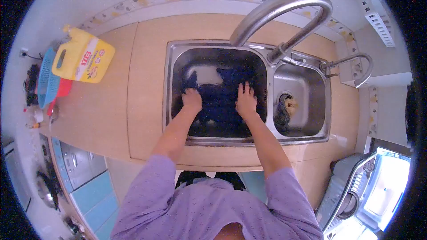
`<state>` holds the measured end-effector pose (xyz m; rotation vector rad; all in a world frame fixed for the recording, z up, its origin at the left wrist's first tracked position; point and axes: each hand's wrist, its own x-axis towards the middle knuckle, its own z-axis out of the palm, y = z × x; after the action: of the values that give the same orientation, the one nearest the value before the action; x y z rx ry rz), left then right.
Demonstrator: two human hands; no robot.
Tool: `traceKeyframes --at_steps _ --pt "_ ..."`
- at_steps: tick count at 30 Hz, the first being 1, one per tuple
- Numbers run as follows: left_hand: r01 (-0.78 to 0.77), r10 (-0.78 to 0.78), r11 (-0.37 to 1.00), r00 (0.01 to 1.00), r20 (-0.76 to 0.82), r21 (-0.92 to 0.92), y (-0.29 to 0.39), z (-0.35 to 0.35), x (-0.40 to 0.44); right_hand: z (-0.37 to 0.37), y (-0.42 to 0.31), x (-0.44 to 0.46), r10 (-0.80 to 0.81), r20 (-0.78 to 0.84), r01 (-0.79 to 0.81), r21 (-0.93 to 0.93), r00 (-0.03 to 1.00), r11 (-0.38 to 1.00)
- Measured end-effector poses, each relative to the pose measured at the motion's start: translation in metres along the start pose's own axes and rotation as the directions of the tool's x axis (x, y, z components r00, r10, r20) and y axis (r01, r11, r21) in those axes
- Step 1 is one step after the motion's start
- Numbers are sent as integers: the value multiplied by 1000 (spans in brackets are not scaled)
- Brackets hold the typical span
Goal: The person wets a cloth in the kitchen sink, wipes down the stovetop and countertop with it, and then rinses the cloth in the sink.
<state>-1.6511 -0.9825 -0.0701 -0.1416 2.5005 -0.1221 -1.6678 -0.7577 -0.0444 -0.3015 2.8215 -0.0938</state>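
Note:
A dark blue, nearly black cloth (pixel 218 113) lies wet in the large left basin of a steel sink (pixel 169 84). My left hand (pixel 192 100) is at the cloth's left side with its fingers curled down into the fabric. On the right side of the cloth rests my right hand (pixel 246 101), its fingers stretched forward and slightly apart. Between and beyond the hands, a pale reflection shows on the water (pixel 209 74). The cloth's lower folds are too dark to make out.
A large curved faucet (pixel 284 9) arches over the sink's back edge, with a smaller tap (pixel 367 66) at right. The right basin (pixel 307 93) holds a scrubber and a yellowish piece. On the left counter are a yellow detergent jug (pixel 84 58) and a blue basket (pixel 46 80).

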Motion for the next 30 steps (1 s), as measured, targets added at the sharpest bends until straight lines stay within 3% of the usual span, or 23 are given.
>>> traceKeyframes --at_steps 1,4,7,10,11,14,15,17,19,20,22,23,24,26,27,28,30 --pt "14 -13 1000 992 125 -5 9 -28 -3 1 0 2 -65 -53 61 -57 996 996" --pt "-196 236 941 964 -121 274 36 -57 -22 0 -6 -1 -279 129 294 -118 952 948" --pt "-422 475 880 776 -416 216 43 -24 -23 7 0 9 -122 254 145 -76 960 986" --pt "-350 386 922 843 -375 163 33 20 8 14 5 21 -5 292 37 -107 956 994" --pt "-337 345 936 824 -450 101 34 29 16 17 0 20 8 285 36 -147 958 988" --pt "-354 345 935 912 -220 -2 23 1 9 17 -6 20 11 278 29 -140 961 990" --pt "-405 374 909 896 -240 -97 20 -10 3 13 -10 23 3 276 29 -113 961 993" --pt "-502 424 821 854 -301 -270 18 -40 -8 -9 -19 24 -87 202 100 -55 975 993" --pt "-660 465 651 737 -490 -374 19 -71 -16 -43 -28 19 -240 65 242 -13 969 970" --pt "-730 462 549 671 -579 -407 18 -86 -20 -44 -28 20 -267 62 259 115 962 959" --pt "-673 398 619 713 -577 -404 14 -121 -28 -44 -28 20 -324 55 283 365 944 887" --pt "-763 236 522 559 -795 -381 8 -125 -28 -47 -29 23 -265 110 163 552 958 818" --pt "-728 40 493 566 -823 -476 5 -121 -24 -41 -25 26 -187 163 50 611 969 790" --pt "-640 -117 375 685 -719 -670 1 -100 -27 -21 -15 34 -35 277 -177 700 960 692" --pt "-520 -49 462 794 -606 -719 -4 -83 -30 -61 -20 16 -19 255 -155 644 967 750" --pt "-393 3 550 883 -469 -737 -10 -66 -32 -81 -20 10 -65 296 -160 674 953 721" --pt "-261 295 721 954 -56 -642 -18 -39 -29 -106 -20 1 -166 378 -180 725 911 665"
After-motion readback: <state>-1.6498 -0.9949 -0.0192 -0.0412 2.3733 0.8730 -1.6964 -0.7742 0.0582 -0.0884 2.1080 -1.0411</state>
